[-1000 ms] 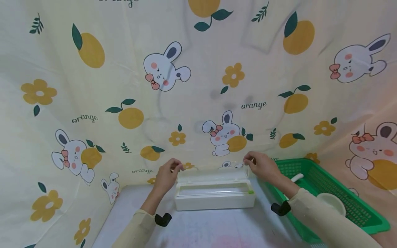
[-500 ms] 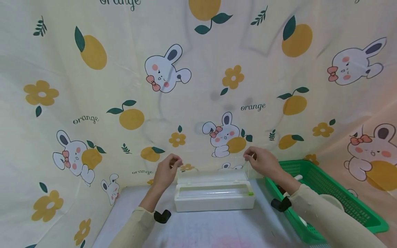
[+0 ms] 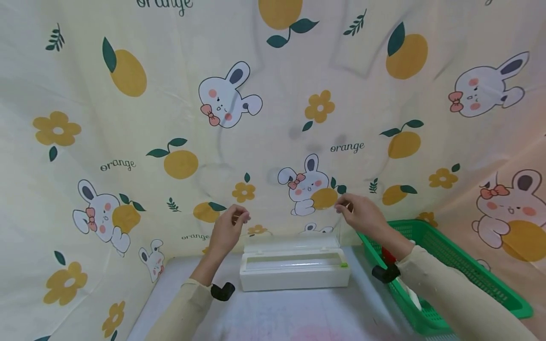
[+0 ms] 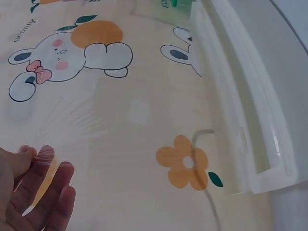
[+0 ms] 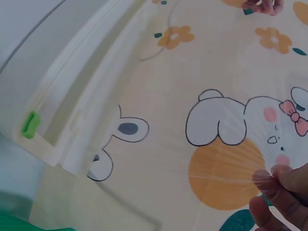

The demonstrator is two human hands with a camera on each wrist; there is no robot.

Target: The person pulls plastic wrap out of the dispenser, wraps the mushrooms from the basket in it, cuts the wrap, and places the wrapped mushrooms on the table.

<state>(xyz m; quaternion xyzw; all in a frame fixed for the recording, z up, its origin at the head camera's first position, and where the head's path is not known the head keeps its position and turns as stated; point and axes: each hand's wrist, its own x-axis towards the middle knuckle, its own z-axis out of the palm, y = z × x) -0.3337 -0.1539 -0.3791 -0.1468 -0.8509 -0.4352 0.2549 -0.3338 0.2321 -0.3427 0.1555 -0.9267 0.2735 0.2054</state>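
Note:
A white cling film dispenser box (image 3: 294, 278) stands on the table with its lid (image 3: 294, 243) raised at the back. A roll (image 3: 294, 263) lies in its long slot, and a green slider (image 3: 343, 265) sits at the right end. My left hand (image 3: 228, 229) pinches one corner of clear cling film (image 4: 72, 127) between thumb and forefinger. The other corner is pinched by my right hand (image 3: 360, 215). Between both hands, above the box, the film stretches taut, with fine creases near the fingertips in both wrist views. It is almost invisible in the head view.
A green plastic basket (image 3: 465, 265) stands to the right, partly behind the right forearm, with a red item (image 3: 388, 255) and a white item (image 3: 411, 293) inside. A patterned cloth (image 3: 273, 142) hangs behind the white table (image 3: 273, 315).
Both hands have risen steadily, drawing the cling film higher above the box. The box stays where it was. My right forearm has shifted slightly over the basket.

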